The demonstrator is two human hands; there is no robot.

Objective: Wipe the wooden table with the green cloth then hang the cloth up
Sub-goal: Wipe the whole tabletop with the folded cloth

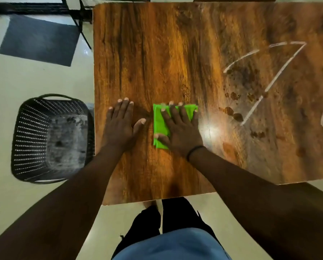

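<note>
At nine o'clock, one black perforated plastic basket (50, 139) sits on the pale floor, square with rounded corners and a loop handle. At eleven o'clock lies one dark grey rectangular mat (38, 40), with black metal chair legs (78, 17) just beyond it.

One wooden table (175, 53) fills the centre and right, its glossy top streaked with brown grain; toward three o'clock it carries several brown smudges (237, 117) and pale curved streaks (269, 77).

Two bare hands rest on the table near the centre. The left hand (119, 126) lies flat, palm down, fingers spread, gripping nothing. Just beside it at its three o'clock, one bright green cloth (160, 124), folded into a rectangle, lies on the wood. The right hand (179, 130) presses flat on top of it, fingers splayed rather than curled, with one black band (194, 151) round the wrist.
</note>
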